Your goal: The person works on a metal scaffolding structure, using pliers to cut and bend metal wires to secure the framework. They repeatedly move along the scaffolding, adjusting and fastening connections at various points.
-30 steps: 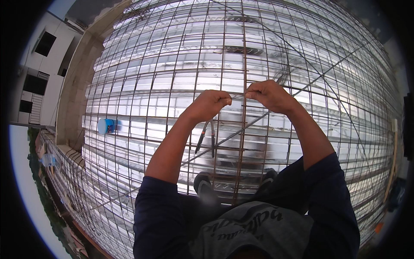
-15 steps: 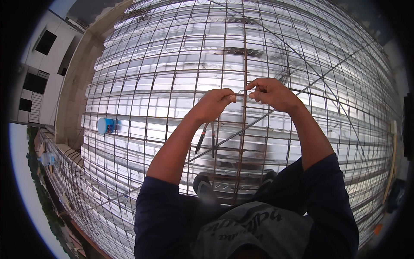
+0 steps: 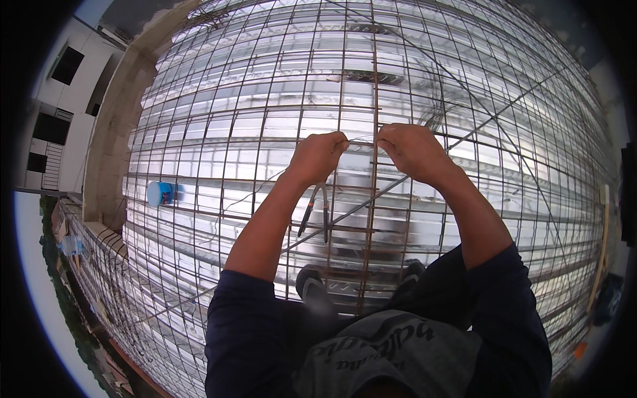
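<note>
Left hand (image 3: 318, 158): I've got thin wire (image 3: 361, 137) pinched
Right hand (image 3: 415, 151): pinched too, same wire
Pliers (image 3: 307, 215): over rebar mesh (image 3: 376, 99)

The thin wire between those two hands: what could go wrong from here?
The thin wire might prick the bare left hand or right hand, since both pinch it. The pliers, close to the left forearm, could get knocked. A shoe might catch on the crossing metal bars.
</note>
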The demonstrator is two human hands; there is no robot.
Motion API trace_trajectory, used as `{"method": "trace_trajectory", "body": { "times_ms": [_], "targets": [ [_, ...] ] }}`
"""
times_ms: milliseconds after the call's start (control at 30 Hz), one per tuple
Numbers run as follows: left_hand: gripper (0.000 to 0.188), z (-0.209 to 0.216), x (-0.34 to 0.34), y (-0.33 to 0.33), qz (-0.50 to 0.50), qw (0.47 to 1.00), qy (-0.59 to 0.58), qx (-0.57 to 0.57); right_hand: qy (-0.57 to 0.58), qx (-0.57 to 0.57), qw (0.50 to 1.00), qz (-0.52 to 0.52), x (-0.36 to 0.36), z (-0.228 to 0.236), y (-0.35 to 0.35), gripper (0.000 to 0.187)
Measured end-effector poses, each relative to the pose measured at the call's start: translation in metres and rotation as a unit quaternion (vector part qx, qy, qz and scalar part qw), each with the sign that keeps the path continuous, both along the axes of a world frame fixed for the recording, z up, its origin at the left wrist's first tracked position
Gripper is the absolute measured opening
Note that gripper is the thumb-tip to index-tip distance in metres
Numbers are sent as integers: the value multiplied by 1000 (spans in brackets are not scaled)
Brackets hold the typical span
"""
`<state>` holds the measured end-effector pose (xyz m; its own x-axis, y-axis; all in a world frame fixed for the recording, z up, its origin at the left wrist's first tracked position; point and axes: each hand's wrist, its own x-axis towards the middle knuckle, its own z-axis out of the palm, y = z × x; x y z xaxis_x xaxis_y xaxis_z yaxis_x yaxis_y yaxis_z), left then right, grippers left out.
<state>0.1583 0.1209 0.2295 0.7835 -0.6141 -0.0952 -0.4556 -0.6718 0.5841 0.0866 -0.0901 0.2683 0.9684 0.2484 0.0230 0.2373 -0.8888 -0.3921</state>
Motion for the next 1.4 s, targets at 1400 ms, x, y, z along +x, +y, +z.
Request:
{"method": "trace_trajectory", "body": {
  "times_ms": [1400],
  "targets": [
    [29,9,-7,-7,-33,989,112,-86,46,142,988,-31,0,-16,3,22]
  ]
}}
